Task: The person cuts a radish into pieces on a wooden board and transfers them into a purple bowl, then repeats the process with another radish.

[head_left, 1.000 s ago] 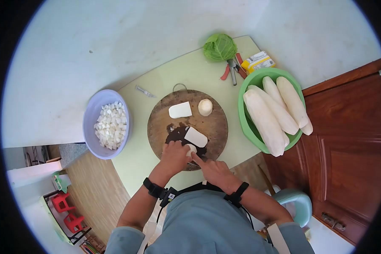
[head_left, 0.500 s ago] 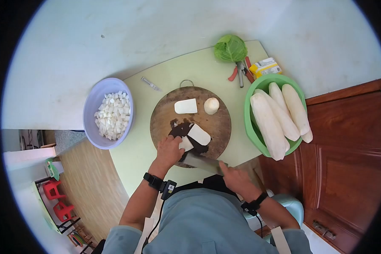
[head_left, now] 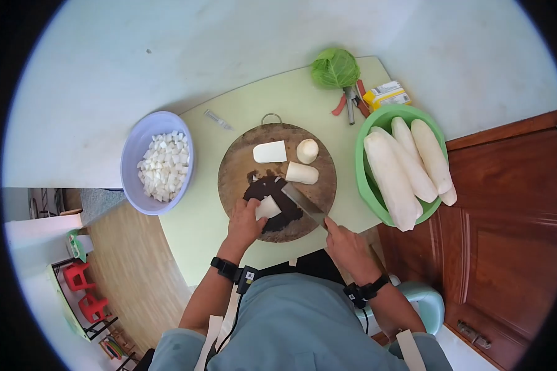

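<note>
On the round wooden chopping board point(head_left: 235, 167), my left hand point(head_left: 246, 219) holds a short white radish piece point(head_left: 268, 208) over a dark wet patch. My right hand point(head_left: 348, 247) grips a cleaver point(head_left: 304, 204) by its handle, its blade over the board to the right of that piece. Just beyond the blade lies a rounded radish piece point(head_left: 302, 173). A flat-cut radish piece point(head_left: 270, 152) and a stubby end piece point(head_left: 307, 151) rest farther back on the board.
A lavender bowl point(head_left: 127, 166) of white cubes stands left, a green basin point(head_left: 361, 176) with several peeled radishes right. At the back are a cabbage point(head_left: 335, 68), red-handled shears point(head_left: 350, 105) and a yellow-white packet point(head_left: 387, 94). A small clear-handled tool point(head_left: 218, 119) lies back left.
The radish piece by the blade has moved back and right, apart from the piece under my left hand. The cleaver has moved forward over the board and its blade has turned.
</note>
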`<action>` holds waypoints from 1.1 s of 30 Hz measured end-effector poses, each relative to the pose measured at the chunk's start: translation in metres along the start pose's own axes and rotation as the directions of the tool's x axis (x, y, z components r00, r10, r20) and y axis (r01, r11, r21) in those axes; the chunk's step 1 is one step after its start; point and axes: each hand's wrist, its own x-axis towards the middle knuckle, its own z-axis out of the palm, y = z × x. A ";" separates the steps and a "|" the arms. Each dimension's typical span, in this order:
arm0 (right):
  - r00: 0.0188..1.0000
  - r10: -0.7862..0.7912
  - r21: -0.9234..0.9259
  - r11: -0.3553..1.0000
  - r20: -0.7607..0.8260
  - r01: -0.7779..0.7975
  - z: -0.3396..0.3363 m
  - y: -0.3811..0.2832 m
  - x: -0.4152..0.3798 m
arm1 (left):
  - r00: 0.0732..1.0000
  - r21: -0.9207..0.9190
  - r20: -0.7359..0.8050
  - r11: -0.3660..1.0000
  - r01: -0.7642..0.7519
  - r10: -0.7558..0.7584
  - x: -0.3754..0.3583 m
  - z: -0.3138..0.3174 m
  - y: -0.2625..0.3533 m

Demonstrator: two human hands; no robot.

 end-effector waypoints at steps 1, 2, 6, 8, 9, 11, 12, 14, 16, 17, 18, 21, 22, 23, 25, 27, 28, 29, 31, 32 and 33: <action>0.999 -0.018 -0.010 1.000 0.033 0.019 -0.001 0.000 -0.002 | 0.999 0.018 -0.030 1.000 -0.008 0.009 -0.001 0.004 -0.003; 0.999 -0.025 -0.012 1.000 0.038 0.025 0.002 0.002 -0.005 | 0.998 0.036 -0.060 0.999 -0.016 0.018 -0.003 0.008 -0.005; 0.997 0.041 0.059 0.997 0.067 -0.045 0.008 0.004 -0.014 | 0.994 0.022 -0.106 1.000 -0.012 0.014 -0.010 0.018 -0.012; 0.997 0.052 0.109 0.992 0.061 -0.059 0.008 0.005 -0.015 | 0.996 -0.008 -0.093 1.000 -0.008 0.007 -0.013 0.023 -0.014; 0.996 0.066 0.140 0.987 0.065 -0.074 0.009 0.007 -0.015 | 0.995 -0.012 -0.098 1.000 0.002 -0.003 -0.016 0.025 -0.014; 0.994 0.070 0.165 0.983 0.081 -0.082 0.010 0.010 -0.014 | 0.990 -0.074 -0.138 0.997 0.012 -0.022 -0.024 0.028 -0.015; 0.992 0.074 0.189 0.978 0.102 -0.092 0.010 0.012 -0.012 | 0.989 -0.080 -0.142 0.997 0.025 -0.036 -0.027 0.030 -0.016; 0.989 0.071 0.208 0.973 0.131 -0.098 0.013 0.017 -0.011 | 0.980 -0.103 -0.198 0.995 -0.008 -0.013 -0.032 0.035 -0.020; 0.983 0.080 0.260 0.958 0.166 -0.122 0.015 0.021 -0.009 | 0.981 -0.129 -0.187 0.991 0.024 -0.048 -0.035 0.031 -0.016; 0.982 0.074 0.255 0.960 0.173 -0.117 0.016 0.022 -0.009 | 0.983 -0.149 -0.170 0.988 0.046 -0.072 -0.035 0.029 -0.016; 0.982 0.072 0.258 0.959 0.173 -0.116 0.015 0.022 -0.009 | 0.981 -0.155 -0.173 0.986 0.054 -0.081 -0.035 0.029 -0.017; 0.979 0.069 0.239 0.964 0.191 -0.115 0.011 0.022 -0.007 | 0.985 -0.220 -0.158 0.975 0.038 -0.074 -0.034 0.029 -0.019; 0.977 0.074 0.224 0.967 0.201 -0.120 0.009 0.022 -0.006 | 0.985 -0.236 -0.141 0.969 0.069 -0.104 -0.034 0.026 -0.016; 0.976 0.068 0.218 0.969 0.206 -0.113 0.007 0.021 -0.004 | 0.983 -0.251 -0.123 0.963 0.099 -0.133 -0.034 0.025 -0.014; 0.977 0.046 0.213 0.973 0.208 -0.091 0.003 0.021 -0.002 | 0.981 -0.254 -0.153 0.964 0.081 -0.123 -0.035 0.029 -0.018; 0.971 0.067 0.212 0.970 0.229 -0.117 -0.002 0.016 0.000 | 0.978 -0.255 -0.179 0.965 0.063 -0.111 -0.036 0.031 -0.021; 0.965 0.093 0.216 0.965 0.243 -0.148 -0.004 0.015 0.001 | 0.974 -0.220 -0.208 0.975 0.037 -0.084 -0.034 0.031 -0.022; 0.965 0.092 0.211 0.967 0.246 -0.146 -0.005 0.016 0.002 | 0.970 -0.184 -0.236 0.983 0.011 -0.055 -0.032 0.030 -0.022; 0.964 0.079 0.193 0.972 0.255 -0.131 -0.005 0.022 0.004 | 0.969 -0.160 -0.246 0.987 -0.008 -0.032 -0.027 0.029 -0.026; 0.964 0.076 0.191 0.973 0.256 -0.128 -0.004 0.024 0.005 | 0.967 -0.131 -0.253 0.991 -0.030 -0.004 -0.026 0.029 -0.027; 0.965 0.066 0.202 0.972 0.254 -0.119 -0.003 0.027 0.005 | 0.967 -0.132 -0.255 0.991 -0.029 -0.006 -0.025 0.028 -0.026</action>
